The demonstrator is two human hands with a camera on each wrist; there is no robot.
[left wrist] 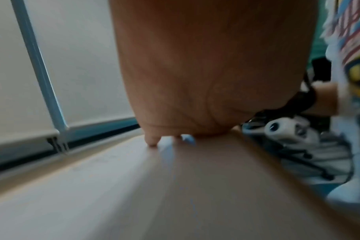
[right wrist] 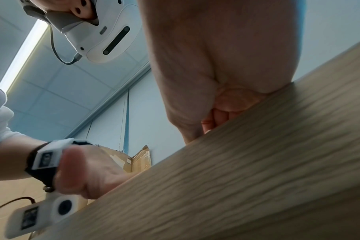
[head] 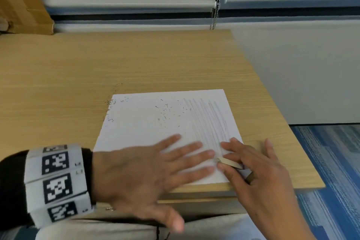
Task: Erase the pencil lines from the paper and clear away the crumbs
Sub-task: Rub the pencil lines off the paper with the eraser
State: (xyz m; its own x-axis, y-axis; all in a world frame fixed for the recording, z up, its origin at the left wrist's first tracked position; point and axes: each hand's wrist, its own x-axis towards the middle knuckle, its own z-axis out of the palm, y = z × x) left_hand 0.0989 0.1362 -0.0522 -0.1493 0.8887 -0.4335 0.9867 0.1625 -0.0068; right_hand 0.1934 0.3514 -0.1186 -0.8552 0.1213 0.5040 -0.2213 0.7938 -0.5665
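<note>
A white sheet of paper [head: 144, 124] lies on the wooden desk [head: 87, 64] near its front right corner. Grey pencil lines [head: 210, 119] cover the sheet's right part. Dark eraser crumbs [head: 167, 113] are scattered over its upper middle, and more crumbs [head: 111, 102] lie at its far left corner. My left hand [head: 152, 167] presses flat on the sheet's near part, fingers spread. My right hand [head: 253, 165] pinches a pale eraser [head: 228, 161] whose tip touches the paper at the lines' lower end. In the left wrist view only the palm [left wrist: 195, 81] shows.
A cardboard box [head: 23, 6] stands at the back left. A blind's bead chain [head: 215, 6] hangs behind the desk. The desk's right edge runs just beside the paper, with blue carpet [head: 331, 161] below. The right wrist view looks up along the desk's front edge [right wrist: 257, 162].
</note>
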